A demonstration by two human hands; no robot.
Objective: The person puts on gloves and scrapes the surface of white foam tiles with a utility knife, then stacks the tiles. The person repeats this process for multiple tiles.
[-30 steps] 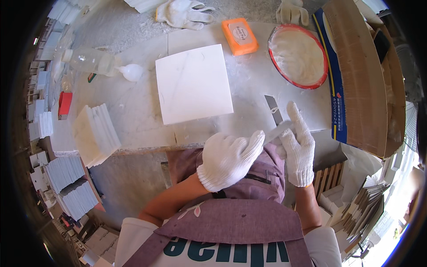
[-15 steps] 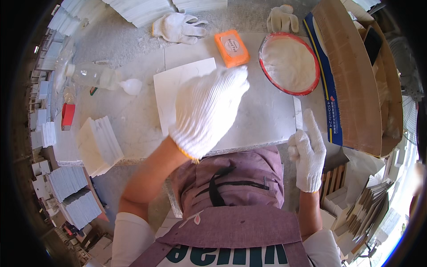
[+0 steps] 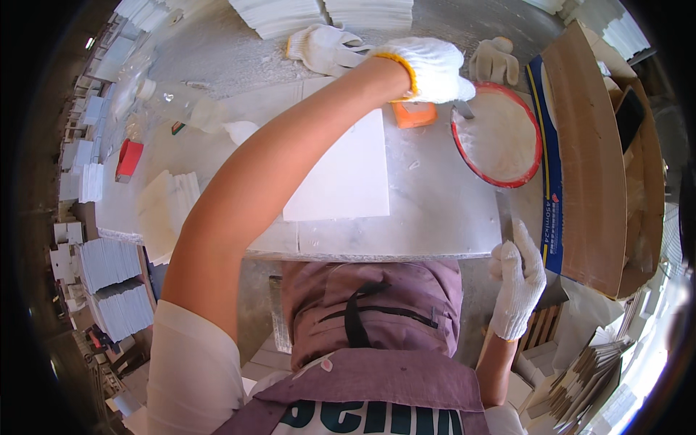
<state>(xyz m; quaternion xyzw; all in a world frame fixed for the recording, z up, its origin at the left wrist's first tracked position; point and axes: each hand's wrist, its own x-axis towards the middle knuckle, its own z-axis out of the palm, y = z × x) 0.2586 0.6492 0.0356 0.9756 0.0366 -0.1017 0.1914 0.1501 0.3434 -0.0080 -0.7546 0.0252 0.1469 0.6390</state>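
My left hand (image 3: 435,72), in a white knit glove, reaches far over the table to the near-left rim of a red-rimmed tub (image 3: 538,138) of off-white paste (image 3: 504,141). Its fingers are closed, and a small flat grey scraper blade (image 3: 462,110) shows below the fingertips, at the paste. Just under this hand sits an orange block (image 3: 415,114), partly covered. A white square tile (image 3: 348,181) lies below my forearm. My right hand (image 3: 518,279), also gloved, is at the table's right front edge, index finger stretched and the others curled. Beside it shows a narrow grey strip (image 3: 504,206).
Two loose gloves (image 3: 322,49) (image 3: 494,61) lie at the back. A clear bottle (image 3: 170,100), red object (image 3: 129,159) and stacked white tiles (image 3: 167,210) stand at left. An open cardboard box (image 3: 587,167) bounds the right. More tile stacks (image 3: 279,14) are behind.
My left hand has moved from above the white tile, away and to the right, to the tub's rim. The whole view has shifted. My right hand keeps much the same pose.
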